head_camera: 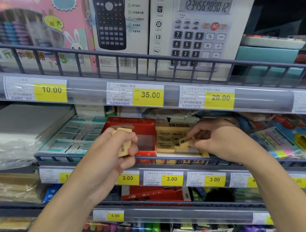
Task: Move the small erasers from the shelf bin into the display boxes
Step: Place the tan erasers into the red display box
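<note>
Left hand (117, 146): curled round a small stack of yellow erasers (123, 144), held at the shelf's front rail (172, 160).
Right hand (219, 141): fingertips pinching one eraser (184, 141) just above the yellow display box (179, 162).
Yellow display box: partly filled with erasers lying flat.
Red display box (147, 132): just beside it, to its left.
Upper shelf: boxed calculators (201, 31) behind yellow price tags (148, 95).

erasers (166, 139) – matt rubber | red box (145, 129) – glossy card | rail (153, 57) – painted metal
</note>
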Demonstrator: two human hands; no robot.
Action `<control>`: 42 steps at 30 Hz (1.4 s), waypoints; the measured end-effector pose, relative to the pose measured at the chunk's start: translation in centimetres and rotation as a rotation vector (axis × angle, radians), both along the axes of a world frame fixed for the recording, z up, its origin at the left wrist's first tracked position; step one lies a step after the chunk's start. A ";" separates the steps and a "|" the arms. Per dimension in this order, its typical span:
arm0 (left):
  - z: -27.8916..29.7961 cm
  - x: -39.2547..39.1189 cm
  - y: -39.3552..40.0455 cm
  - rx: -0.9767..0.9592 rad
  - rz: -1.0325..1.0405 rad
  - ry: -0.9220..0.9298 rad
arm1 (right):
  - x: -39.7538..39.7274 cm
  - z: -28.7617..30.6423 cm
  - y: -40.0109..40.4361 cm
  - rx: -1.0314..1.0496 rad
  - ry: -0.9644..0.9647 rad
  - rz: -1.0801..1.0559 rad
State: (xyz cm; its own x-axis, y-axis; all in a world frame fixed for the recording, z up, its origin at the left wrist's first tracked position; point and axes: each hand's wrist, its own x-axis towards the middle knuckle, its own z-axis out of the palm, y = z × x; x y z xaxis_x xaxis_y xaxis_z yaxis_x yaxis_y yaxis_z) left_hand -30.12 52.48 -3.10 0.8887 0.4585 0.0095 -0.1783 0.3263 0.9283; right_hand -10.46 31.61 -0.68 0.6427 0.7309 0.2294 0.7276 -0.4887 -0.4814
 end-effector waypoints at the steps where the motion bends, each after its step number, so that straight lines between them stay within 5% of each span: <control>1: 0.0 0.0 0.0 -0.037 0.001 -0.021 | 0.1 -0.1 0.2 -0.037 -0.008 0.008; 31: -0.2 0.1 -0.1 -0.022 -0.011 -0.025 | 1.7 -0.6 2.2 -0.443 -0.028 -0.034; 42: -0.4 0.1 -0.1 -0.004 -0.048 -0.032 | 1.9 -0.7 1.9 -0.344 0.107 -0.006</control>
State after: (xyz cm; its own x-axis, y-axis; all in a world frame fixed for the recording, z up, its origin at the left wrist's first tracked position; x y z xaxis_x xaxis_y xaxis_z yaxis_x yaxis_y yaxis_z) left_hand -29.97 52.39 -3.46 0.9090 0.4152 0.0366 -0.1920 0.3391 0.9209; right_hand -8.60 33.53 -1.40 0.6541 0.7500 -0.0983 0.6787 -0.6394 -0.3613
